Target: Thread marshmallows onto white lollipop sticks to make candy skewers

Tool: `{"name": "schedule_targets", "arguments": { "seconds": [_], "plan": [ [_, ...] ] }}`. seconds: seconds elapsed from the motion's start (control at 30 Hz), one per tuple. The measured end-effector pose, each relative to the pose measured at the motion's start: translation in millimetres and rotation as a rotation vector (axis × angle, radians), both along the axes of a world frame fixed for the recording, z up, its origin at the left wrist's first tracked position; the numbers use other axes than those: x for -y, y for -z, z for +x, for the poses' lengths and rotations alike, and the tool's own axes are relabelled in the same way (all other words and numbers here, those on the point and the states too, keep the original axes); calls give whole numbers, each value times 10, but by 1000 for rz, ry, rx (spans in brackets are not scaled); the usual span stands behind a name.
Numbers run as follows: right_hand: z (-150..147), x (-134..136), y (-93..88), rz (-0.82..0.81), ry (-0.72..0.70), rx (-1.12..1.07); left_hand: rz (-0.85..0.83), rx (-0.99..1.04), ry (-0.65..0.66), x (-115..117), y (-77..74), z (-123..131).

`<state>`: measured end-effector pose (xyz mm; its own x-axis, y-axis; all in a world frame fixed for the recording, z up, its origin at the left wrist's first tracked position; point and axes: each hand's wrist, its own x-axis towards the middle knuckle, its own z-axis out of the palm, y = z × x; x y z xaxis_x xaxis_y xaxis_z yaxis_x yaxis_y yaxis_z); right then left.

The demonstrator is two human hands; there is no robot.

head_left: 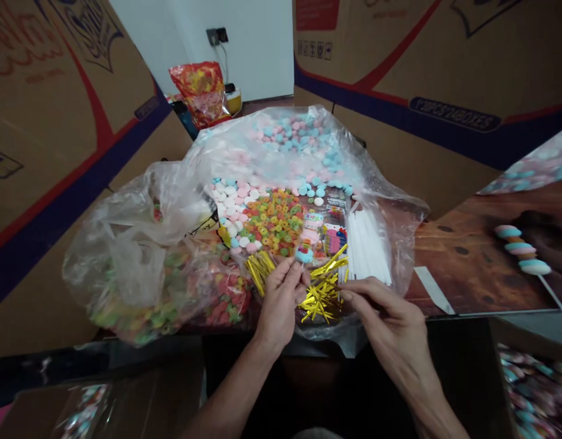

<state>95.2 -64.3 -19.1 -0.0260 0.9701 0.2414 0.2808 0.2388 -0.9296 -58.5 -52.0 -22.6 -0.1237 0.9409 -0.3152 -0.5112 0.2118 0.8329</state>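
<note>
I see the person's left hand [281, 299] near the front edge of the table [464, 274]. Its fingers [292, 271] are pinching a small blue and pink sweet [303, 253]. They hold it up just above the gold ties [324, 292]. I think it is held up like that so it is easy to look at. The right hand [385, 317] comes in from the right side. Its fingers [354, 292] are long and close together, and the tips touch the pile of gold ties. I cannot tell if they have nipped one tie or only rest on the heap.

The gold ties lie at the front edge, right by both hands, likely so they are quick to grab. Just behind them are white sticks [367, 244] in a neat bunch. To the left is a heap of ring sweets [271, 222] with marshmallows [235, 204] beside it. All sit on an opened clear bag [390, 201], which keeps them off the table.

Near the right edge lies a stick of stacked sweets [521, 251], and its end runs out of view. Big cardboard boxes [56, 122] stand all round and hide the back of the table. The sweets in the left bag [138, 268] look blurry through the plastic. I cannot see if the small sweet is on a stick, as the fingers cover what is under it.
</note>
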Motion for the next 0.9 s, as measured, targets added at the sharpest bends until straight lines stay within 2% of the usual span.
{"name": "schedule_targets", "arguments": {
  "seconds": [0.17,0.27,0.43,0.53,0.67,0.73,0.8,0.9],
  "plan": [
    [-326,-153,18,-337,-78,-372,2,-197,-113,55,69,91],
    [-408,-220,63,-442,-62,-519,51,-273,-92,76,69,92],
    [-411,-245,71,-437,-6,-503,125,-218,-13,87,31,67],
    [-405,-225,80,-401,18,-500,149,-225,-17,88,15,67],
    [-399,-167,148,-380,-63,-476,182,-257,-9,73,2,74],
    [-374,-137,195,-386,-125,-469,130,-165,10,66,-16,67],
    [-322,-121,221,-372,-173,-457,29,35,71,66,-44,40],
    [-203,-132,186,-285,-247,-390,-148,411,293,78,-100,-34]
  ]
}}
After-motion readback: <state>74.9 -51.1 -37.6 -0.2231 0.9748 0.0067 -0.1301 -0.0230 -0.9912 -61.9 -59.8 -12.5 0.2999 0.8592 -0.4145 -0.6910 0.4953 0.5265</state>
